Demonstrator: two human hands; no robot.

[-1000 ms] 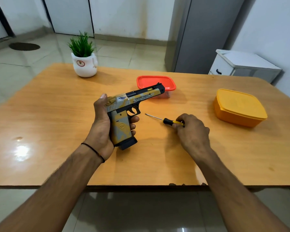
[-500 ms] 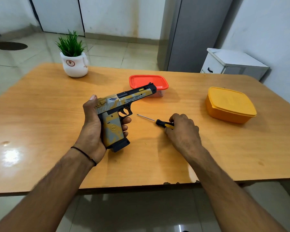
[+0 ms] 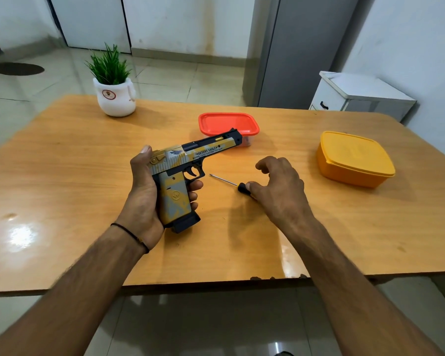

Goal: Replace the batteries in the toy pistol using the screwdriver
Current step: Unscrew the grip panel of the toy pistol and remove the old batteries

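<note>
Your left hand (image 3: 141, 199) clasps the toy pistol (image 3: 188, 160), likely light, rigid plastic. Your right hand (image 3: 280, 186) hangs slack; pinch the slim screwdriver (image 3: 231, 183) by its handle.

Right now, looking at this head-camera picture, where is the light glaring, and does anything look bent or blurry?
Head view: white glare sits on the near-left of the table, a fainter sheen near its front right edge. Head view: the table's edges bow, from the wide lens. Head view: a soft shadow lies under the right hand; the lettering on the toy pistol reads sharp.
</note>
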